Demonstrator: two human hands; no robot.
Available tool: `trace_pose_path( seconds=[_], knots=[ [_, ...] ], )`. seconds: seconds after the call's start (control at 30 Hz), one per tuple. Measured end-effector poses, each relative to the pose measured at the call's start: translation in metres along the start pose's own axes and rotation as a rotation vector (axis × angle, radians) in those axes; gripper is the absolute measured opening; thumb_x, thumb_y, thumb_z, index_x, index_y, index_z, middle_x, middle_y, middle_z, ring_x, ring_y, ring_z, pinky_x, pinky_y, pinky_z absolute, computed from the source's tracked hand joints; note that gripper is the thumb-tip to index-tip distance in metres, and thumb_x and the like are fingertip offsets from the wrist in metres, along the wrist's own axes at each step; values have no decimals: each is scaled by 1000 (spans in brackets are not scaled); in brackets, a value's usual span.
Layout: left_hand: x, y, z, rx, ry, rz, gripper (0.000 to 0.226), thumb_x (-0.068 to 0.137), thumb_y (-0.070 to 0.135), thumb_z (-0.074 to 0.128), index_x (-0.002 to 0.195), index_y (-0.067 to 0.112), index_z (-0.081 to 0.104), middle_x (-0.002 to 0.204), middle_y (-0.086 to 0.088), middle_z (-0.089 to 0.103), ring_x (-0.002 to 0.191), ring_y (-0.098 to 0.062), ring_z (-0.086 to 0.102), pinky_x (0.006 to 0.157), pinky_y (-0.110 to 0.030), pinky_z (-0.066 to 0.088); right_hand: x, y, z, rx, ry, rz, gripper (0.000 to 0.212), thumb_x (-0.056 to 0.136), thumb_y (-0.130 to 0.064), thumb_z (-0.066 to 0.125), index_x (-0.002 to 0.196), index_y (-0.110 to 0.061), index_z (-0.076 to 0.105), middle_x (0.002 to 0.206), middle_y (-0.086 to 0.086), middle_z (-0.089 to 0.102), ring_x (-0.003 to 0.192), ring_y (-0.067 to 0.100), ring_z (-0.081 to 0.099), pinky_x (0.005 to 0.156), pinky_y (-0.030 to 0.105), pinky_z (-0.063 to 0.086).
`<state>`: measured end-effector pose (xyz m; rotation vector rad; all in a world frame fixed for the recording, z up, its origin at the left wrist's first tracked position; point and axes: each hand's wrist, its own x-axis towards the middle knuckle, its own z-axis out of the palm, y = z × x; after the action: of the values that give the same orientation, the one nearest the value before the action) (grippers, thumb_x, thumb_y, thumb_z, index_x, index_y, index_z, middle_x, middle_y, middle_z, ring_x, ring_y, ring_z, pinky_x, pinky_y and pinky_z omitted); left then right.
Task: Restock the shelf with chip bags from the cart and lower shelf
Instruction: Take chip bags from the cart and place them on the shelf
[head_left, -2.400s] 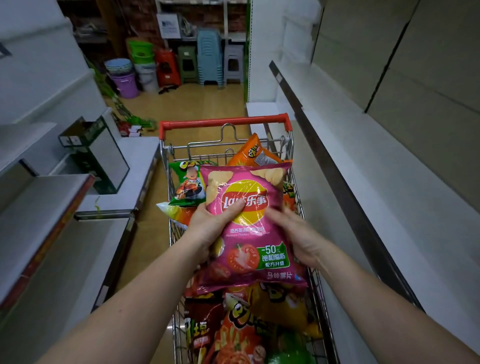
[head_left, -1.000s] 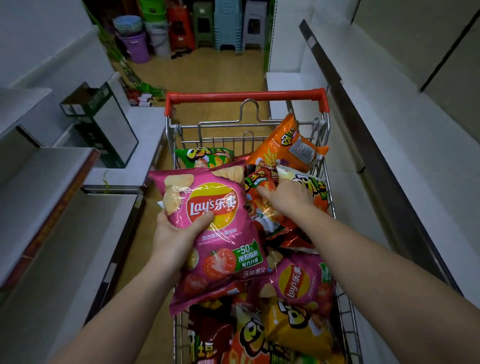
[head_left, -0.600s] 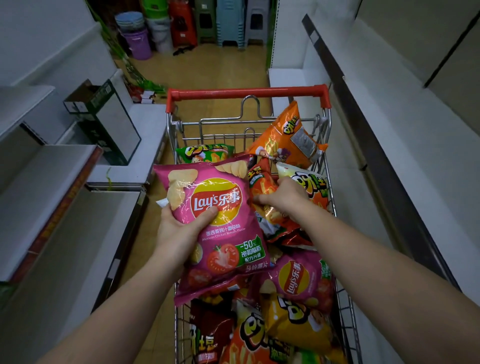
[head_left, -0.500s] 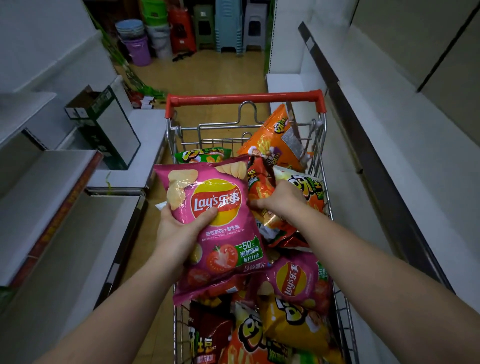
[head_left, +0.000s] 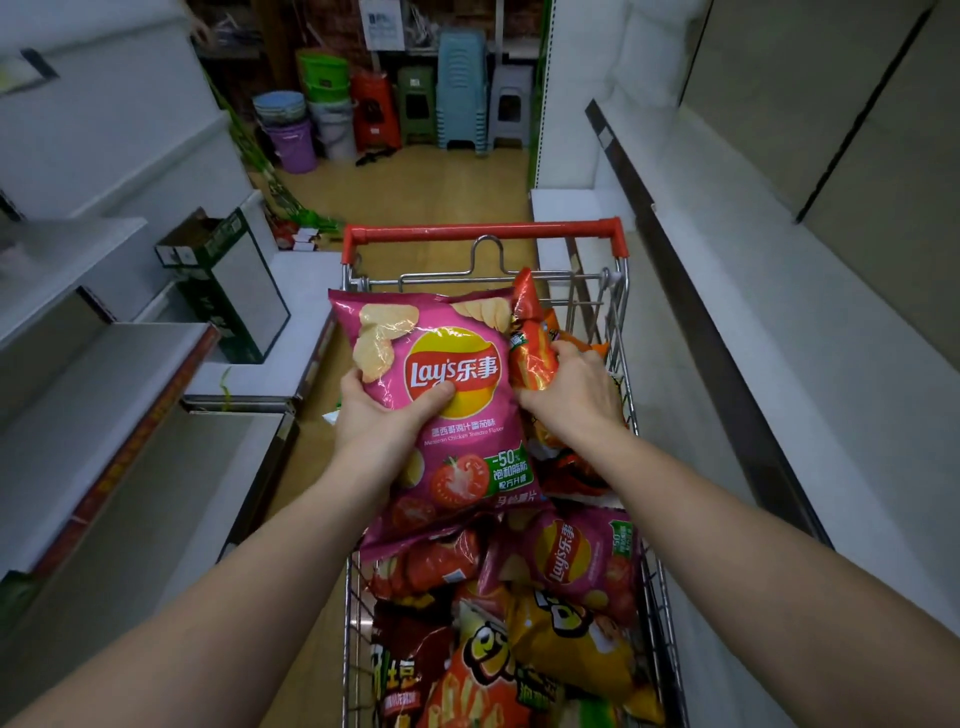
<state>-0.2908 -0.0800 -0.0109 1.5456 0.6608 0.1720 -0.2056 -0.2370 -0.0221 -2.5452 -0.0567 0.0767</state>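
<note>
left hand (head_left: 375, 415) grips a pink lay's bag (head_left: 441, 410) by its left edge, thumb on the logo, holding it upright over the wire cart (head_left: 618, 322). right hand (head_left: 571, 400) has fingers curled round a red-orange chip bag (head_left: 530, 348), raised just beside the pink one, touching its right edge. more chip bags (head_left: 519, 623) are piled in the cart basket below, between a bare white shelf (head_left: 779, 322) on the right and grey shelves (head_left: 104, 395) on the left.

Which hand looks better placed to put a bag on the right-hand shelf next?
Right, probably: the right hand grips a red-orange bag beside the right-hand shelf; the left hand holds the pink Lay's bag farther away.
</note>
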Motion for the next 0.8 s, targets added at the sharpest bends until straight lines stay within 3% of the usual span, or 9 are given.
trace_pose_path(
  seconds=[0.3, 0.6, 0.8],
  knots=[
    [-23, 30, 0, -25, 2, 117, 89, 66, 35, 83, 137, 20, 33, 123, -3, 58, 106, -22, 61, 92, -48, 52, -25, -7, -47, 128, 143, -18, 78, 76, -43, 72, 140, -21, 33, 130, 7, 53, 114, 28, 53, 87, 33, 42],
    [-31, 73, -22, -1, 1, 322, 92, 68, 39, 82, 141, 17, 29, 129, -5, 55, 113, -24, 57, 99, -46, 46, -76, -41, -92, 230, 497, 6, 81, 72, -44, 73, 138, -22, 32, 130, 5, 49, 116, 25, 50, 93, 38, 42],
    [-47, 103, -42, 91, -73, 505, 98, 72, 39, 79, 147, 16, 20, 142, -9, 45, 127, -29, 47, 104, -42, 38, -132, -74, -103, 252, 701, 87, 83, 74, -43, 73, 141, -19, 30, 132, 5, 47, 120, 24, 47, 95, 35, 39]
  ],
)
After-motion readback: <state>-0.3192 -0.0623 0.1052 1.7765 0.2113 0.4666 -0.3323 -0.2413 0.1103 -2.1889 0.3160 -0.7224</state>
